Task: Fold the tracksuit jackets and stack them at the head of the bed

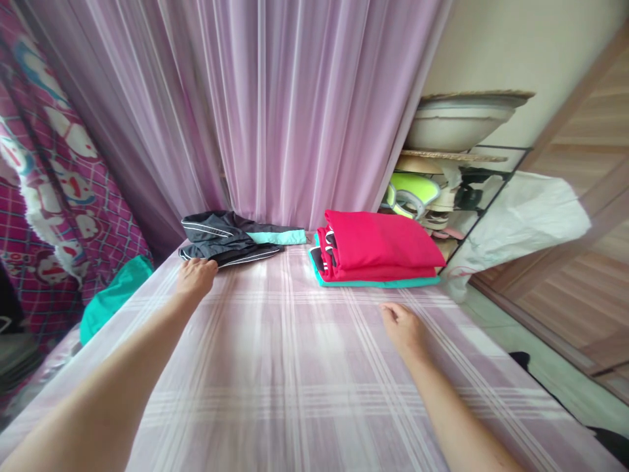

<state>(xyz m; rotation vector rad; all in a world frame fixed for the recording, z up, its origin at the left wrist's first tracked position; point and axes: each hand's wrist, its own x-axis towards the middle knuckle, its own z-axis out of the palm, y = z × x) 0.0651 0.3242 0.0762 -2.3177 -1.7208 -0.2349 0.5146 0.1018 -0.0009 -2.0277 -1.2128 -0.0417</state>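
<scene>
In the head view, the left hand (198, 275) is at the far left of the table (265, 367), touching the near left edge of a dark garment (216, 235). Its fingers are bent downward at that edge; I cannot tell whether they are clamped on the fabric.

The garment lies bunched at the table's far edge, just before the lilac curtain (304, 111). It has white piping, and a mint strip (278, 236) sticks out to its right.

The right hand (403, 328) is over the right half of the table, with its fingers together and loosely curled; I see nothing in them. It is near a stack of folded clothes, but apart from it. A red piece (383, 242) lies on top, above a teal layer (383, 284), and black and white shows at the stack's left end. The stack is to the right of the garment, with a gap between.

On the left hang checked pink fabric (118, 229) and, lower, a teal cloth (118, 295). Beyond the stack at right, a rack (491, 210) carries a pale basin (457, 121) and a lime item (417, 187), beside a white bag (531, 210).
</scene>
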